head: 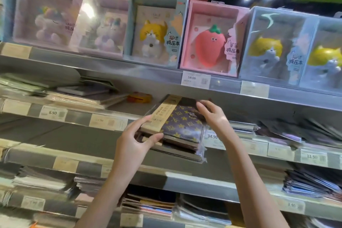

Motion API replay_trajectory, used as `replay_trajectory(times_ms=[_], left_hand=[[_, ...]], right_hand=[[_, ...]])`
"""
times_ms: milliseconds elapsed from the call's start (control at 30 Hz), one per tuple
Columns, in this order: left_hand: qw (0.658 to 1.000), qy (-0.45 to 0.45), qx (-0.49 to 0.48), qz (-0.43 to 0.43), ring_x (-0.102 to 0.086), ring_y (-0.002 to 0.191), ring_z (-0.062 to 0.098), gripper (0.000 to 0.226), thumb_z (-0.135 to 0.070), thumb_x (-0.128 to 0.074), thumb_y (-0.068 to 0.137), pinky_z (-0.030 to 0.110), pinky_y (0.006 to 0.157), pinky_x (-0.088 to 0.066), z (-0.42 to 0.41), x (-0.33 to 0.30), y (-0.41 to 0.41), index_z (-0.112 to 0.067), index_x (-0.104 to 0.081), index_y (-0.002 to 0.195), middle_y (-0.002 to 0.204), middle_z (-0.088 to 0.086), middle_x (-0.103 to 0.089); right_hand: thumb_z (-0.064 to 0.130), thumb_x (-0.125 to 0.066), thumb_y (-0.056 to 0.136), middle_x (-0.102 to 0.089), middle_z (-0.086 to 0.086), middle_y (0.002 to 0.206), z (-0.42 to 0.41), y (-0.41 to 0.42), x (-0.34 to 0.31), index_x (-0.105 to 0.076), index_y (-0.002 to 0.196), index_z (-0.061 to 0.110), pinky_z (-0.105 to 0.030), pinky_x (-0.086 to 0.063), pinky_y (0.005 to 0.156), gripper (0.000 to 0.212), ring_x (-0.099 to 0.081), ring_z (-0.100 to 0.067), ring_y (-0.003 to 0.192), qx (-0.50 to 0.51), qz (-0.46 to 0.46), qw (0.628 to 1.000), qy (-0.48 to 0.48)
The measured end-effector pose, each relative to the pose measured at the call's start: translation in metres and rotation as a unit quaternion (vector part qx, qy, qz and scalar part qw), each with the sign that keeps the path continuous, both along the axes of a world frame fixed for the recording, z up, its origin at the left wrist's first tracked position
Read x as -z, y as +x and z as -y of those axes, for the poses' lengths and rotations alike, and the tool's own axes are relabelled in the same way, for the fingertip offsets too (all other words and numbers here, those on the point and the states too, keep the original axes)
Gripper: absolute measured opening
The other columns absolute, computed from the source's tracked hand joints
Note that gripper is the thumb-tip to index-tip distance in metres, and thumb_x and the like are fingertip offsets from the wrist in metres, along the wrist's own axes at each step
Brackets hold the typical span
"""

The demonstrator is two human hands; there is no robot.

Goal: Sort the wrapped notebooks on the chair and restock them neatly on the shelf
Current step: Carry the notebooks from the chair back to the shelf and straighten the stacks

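I have a stack of wrapped notebooks held up in front of the shelf, level with its second tier. My left hand takes the near left corner, thumb under the edge and fingers curled over the tan paper band, so that grip is closed on the stack. My right hand is closed on the far right edge, with the fingertips curled over the top cover.

The top notebook is dark brown with a gold flower-and-star pattern. Under it I can make out about four more layers, but the clear wrap and blur keep me from an exact count. The stack's long axis runs from near left to far right, its far end pointing into the gap under the top tier, and it lies roughly flat with the cover upward.

On the top tier stand six boxed toy notebooks: two pale unicorn boxes, three yellow cat boxes and one pink strawberry box. The two unicorn boxes and two right cat boxes are badly blurred, and the last is cut off by the frame edge. A small yellow item sits deep on the second tier, too dim to name. Price tags line the rails; few are legible.
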State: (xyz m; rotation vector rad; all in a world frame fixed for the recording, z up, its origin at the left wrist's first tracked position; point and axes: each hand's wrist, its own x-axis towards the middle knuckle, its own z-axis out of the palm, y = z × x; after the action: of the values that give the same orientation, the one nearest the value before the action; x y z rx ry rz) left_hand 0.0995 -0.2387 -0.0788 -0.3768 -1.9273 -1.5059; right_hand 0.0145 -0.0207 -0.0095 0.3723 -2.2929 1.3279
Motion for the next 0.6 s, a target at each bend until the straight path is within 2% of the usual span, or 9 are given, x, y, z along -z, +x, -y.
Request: replay_trajectory(times_ms=[67,133,167,233,333,400,433,533,600], left_hand=[[1.0,-0.017,-0.015,-0.011,-0.051,0.112,0.001,0.062,-0.048,-0.068,0.061,0.032,0.099,-0.045,-0.001,0.002,0.001,-0.027,-0.059,0.118,0.118,-0.015,-0.055],[0.999,-0.018,-0.032,-0.017,-0.044,0.116,-0.001,0.058,-0.044,-0.069,0.061,0.032,0.103,-0.041,-0.004,0.006,0.004,-0.03,-0.057,0.116,0.121,-0.017,-0.049],[0.999,-0.009,-0.035,-0.016,-0.042,0.119,0.001,0.057,-0.044,-0.07,0.06,0.035,0.104,-0.041,-0.006,0.009,0.005,-0.032,-0.057,0.115,0.124,-0.015,-0.048],[0.999,0.009,-0.041,-0.015,-0.043,0.123,0.006,0.057,-0.047,-0.07,0.059,0.04,0.102,-0.042,-0.01,0.012,0.007,-0.033,-0.057,0.113,0.128,-0.011,-0.049],[0.998,0.039,-0.049,-0.028,-0.049,0.111,-0.004,0.053,-0.048,-0.07,0.062,0.026,0.097,-0.044,-0.015,0.007,0.007,-0.03,-0.056,0.111,0.115,-0.016,-0.056],[0.996,0.062,-0.055,-0.036,-0.048,0.102,-0.015,0.046,-0.043,-0.071,0.068,0.008,0.088,-0.04,-0.018,0.001,0.008,-0.028,-0.056,0.109,0.107,-0.021,-0.057],[0.995,0.072,-0.057,-0.04,-0.049,0.1,-0.014,0.043,-0.04,-0.071,0.071,0.008,0.086,-0.041,-0.019,-0.002,0.008,-0.028,-0.056,0.109,0.107,-0.021,-0.058],[0.994,0.093,-0.044,-0.037,-0.055,0.107,0.002,0.048,-0.04,-0.069,0.075,0.026,0.095,-0.045,-0.022,-0.003,0.008,-0.029,-0.052,0.118,0.114,-0.012,-0.059],[0.994,0.094,-0.035,-0.033,-0.052,0.116,0.011,0.06,-0.044,-0.068,0.073,0.033,0.102,-0.042,-0.022,-0.002,0.007,-0.03,-0.048,0.128,0.124,-0.007,-0.057]], right_hand=[[0.033,-0.048,0.095,-0.052,0.001,0.132,-0.004,0.026,0.012,-0.057,0.123,0.02,-0.015,-0.033,0.094,0.032,-0.036,-0.007,0.132,0.001,-0.051,0.999,0.013],[0.034,-0.045,0.095,-0.039,0.007,0.141,-0.004,0.055,0.027,-0.056,0.124,0.024,-0.003,-0.033,0.087,0.032,-0.031,0.001,0.131,0.0,-0.086,0.996,0.024],[0.039,-0.044,0.094,-0.034,0.013,0.143,-0.003,0.068,0.037,-0.054,0.123,0.029,-0.003,-0.035,0.088,0.032,-0.036,0.001,0.129,0.0,-0.096,0.995,0.018],[0.055,-0.042,0.09,-0.027,0.024,0.143,0.003,0.092,0.055,-0.047,0.123,0.042,-0.015,-0.039,0.098,0.036,-0.038,-0.002,0.131,-0.008,-0.126,0.992,-0.002],[0.064,-0.037,0.086,-0.017,0.026,0.151,0.017,0.113,0.082,-0.033,0.135,0.047,-0.012,-0.028,0.106,0.052,-0.023,0.002,0.138,-0.006,-0.195,0.981,0.02],[0.051,-0.042,0.091,-0.007,0.016,0.156,0.027,0.117,0.098,-0.024,0.141,0.044,-0.009,-0.02,0.108,0.053,-0.015,-0.003,0.142,0.03,-0.249,0.963,0.1],[0.044,-0.045,0.093,-0.003,0.011,0.157,0.032,0.116,0.104,-0.021,0.143,0.043,-0.01,-0.02,0.108,0.056,-0.013,-0.008,0.143,0.052,-0.273,0.95,0.14],[0.024,-0.056,0.088,0.006,0.003,0.158,0.04,0.103,0.109,-0.018,0.146,0.034,-0.018,-0.023,0.109,0.07,-0.012,-0.021,0.144,0.115,-0.315,0.921,0.2],[0.003,-0.063,0.084,0.007,0.002,0.157,0.04,0.092,0.104,-0.016,0.147,0.033,-0.019,-0.032,0.106,0.084,-0.011,-0.024,0.144,0.122,-0.327,0.915,0.2]])
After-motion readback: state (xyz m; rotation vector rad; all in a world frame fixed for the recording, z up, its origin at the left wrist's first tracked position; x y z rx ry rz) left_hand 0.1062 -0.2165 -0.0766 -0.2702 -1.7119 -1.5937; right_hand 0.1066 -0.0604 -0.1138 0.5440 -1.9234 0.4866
